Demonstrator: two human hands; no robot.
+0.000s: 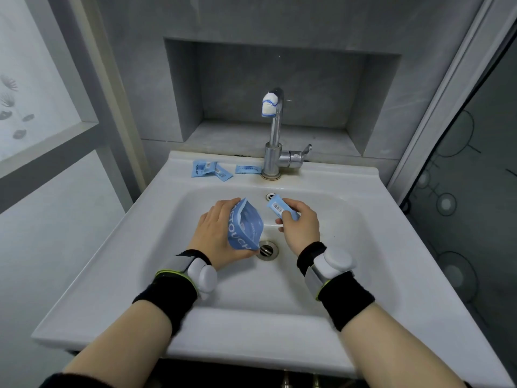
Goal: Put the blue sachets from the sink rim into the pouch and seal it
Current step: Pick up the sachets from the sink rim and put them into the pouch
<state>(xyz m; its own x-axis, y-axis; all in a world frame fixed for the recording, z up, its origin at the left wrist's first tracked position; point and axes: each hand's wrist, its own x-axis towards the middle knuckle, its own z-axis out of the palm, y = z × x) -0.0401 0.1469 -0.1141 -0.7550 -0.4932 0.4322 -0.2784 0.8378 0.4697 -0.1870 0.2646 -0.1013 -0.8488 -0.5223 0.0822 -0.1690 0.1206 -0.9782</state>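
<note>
Niche [282,88]: a grey recess was set in the wall behind the sink.
Sink [117,247]: it was white, with a wide flat rim, and filled most of the view.
Tap [272,141]: it stood chrome and upright at the back rim, its spout wrapped in white and blue material.
Left hand [212,231]: it gripped the pouch from the left side, fingers curled round it, over the basin.
Right hand [300,225]: it pinched one sachet just right of the pouch mouth.
Wrist bands [201,273]: black cuffs with grey and white units sat on both wrists.
Pouch [246,225]: blue with white lettering, it was held over the basin, its mouth gaping open at the top.
Pile of sachets [207,169]: blue packets lay overlapping on the back rim, left of the tap.
Lone sachet [248,169]: it lay flat on the rim, just beside the tap base.
Held sachet [278,208]: its barcode faced up, near the pouch mouth but outside it.
Drain [267,249]: a metal ring showed just below the pouch's bottom corner.
</note>
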